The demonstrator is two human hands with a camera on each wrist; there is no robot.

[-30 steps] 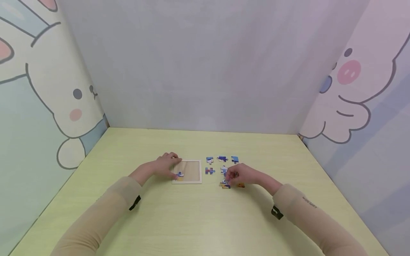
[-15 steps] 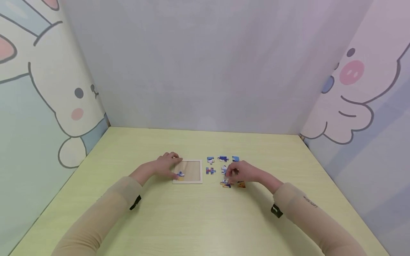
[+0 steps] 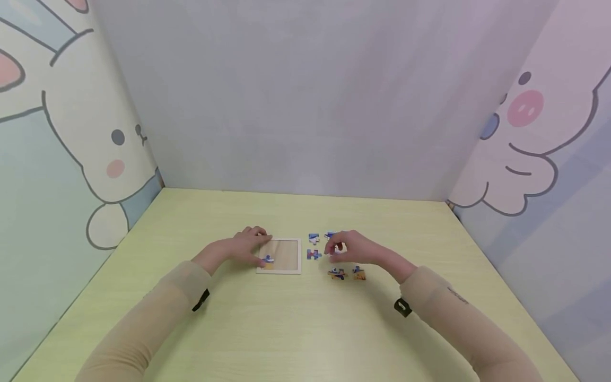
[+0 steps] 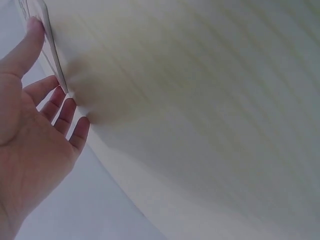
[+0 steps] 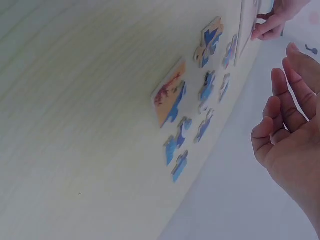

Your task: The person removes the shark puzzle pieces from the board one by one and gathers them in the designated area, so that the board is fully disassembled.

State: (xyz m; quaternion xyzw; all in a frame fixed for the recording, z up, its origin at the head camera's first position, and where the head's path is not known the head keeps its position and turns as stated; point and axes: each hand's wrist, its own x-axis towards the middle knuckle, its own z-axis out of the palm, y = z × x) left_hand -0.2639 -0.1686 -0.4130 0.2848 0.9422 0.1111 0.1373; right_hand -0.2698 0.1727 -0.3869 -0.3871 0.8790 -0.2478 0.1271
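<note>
My left hand rests at the left side of a pale wooden puzzle frame. In the left wrist view the thumb lies on the frame and the other fingers are relaxed at its edge. A jigsaw piece sits inside the frame's near left corner, by the thumb. My right hand hovers over the loose jigsaw pieces, partly hiding some. Its fingers are loosely bent with nothing between them in the right wrist view. Near it lie a purple-blue piece and a front-row piece.
Other loose pieces lie on the light wooden table, including an orange and blue one at front right and a white and blue one behind. A grey curtain closes off the back.
My right hand has lifted off the front-row pieces and moved back and slightly left, uncovering them. My left hand stays at the frame.
</note>
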